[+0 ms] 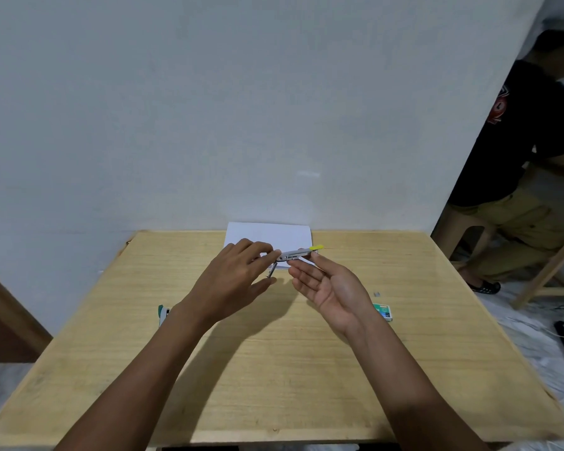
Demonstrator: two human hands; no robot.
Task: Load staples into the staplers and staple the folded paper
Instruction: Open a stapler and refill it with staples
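Surroundings: a light wooden table [274,369] set against a plain pale wall [241,92]; at the right edge of view a second person [528,157] in a dark shirt, seated beside a wooden frame, well apart from the work.
Table items: a green-and-white stapler [163,314] near the left edge, partly hidden behind the left forearm; a green staple box [384,311] just beside the right wrist; a small loose strip of staples [377,292] beyond that box.
Obstructions: the left hand [232,281] covers the near-left corner of the folded paper [269,237]; the right hand [329,288] hides part of the box.
Paper position: flat at the far edge of the table, touching the wall line, white, unmarked.
Held stapler location: a small grey stapler [295,254] is held above the table, in front of the paper's near edge, between both hands.
Axis and heading: long axis roughly level, running left to right; yellow tip to the right and slightly raised.
Appearance: grey metal body, yellow end piece, a thin metal part hanging down at the left end; hinged open.
Left fingers: fingertips pinching the stapler's left end.
Right fingers: palm up, loosely spread, with thumb and forefinger tips at the stapler's underside; firm grip cannot be confirmed.
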